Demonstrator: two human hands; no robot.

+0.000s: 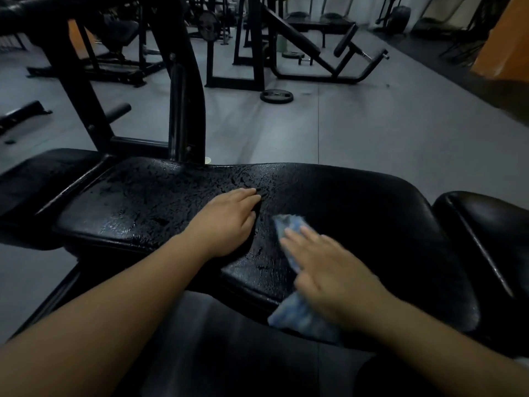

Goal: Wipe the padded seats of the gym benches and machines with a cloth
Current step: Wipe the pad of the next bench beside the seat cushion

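Right hand (pixel 329 270) lies flat on the cloth (pixel 302 316), fingers spread and fairly straight, pressing it down rather than clutching it. That is a palm-wide hold, likely to cover more of the pad per stroke. The hand is blurred, which suggests a wipe in progress. The blue cloth sits on the near right part of the seat (pixel 386 213), one end poking out past the fingertips, the other trailing over the near edge by the wrist.

Left hand (pixel 229 222) rests just beside it, open and flat on the pad with fingers straight and holding nothing, probably bracing the lean.

Outward now: the seat's left half looks cracked and rough, its right half smoother, so the cloth may drag on the worn patch. A second pad (pixel 486 224) stands close on the right. The frame post (pixel 186 96) rises right behind the seat and will crowd any stroke to the back edge. Further off, a plate (pixel 276 96) lies on the floor.
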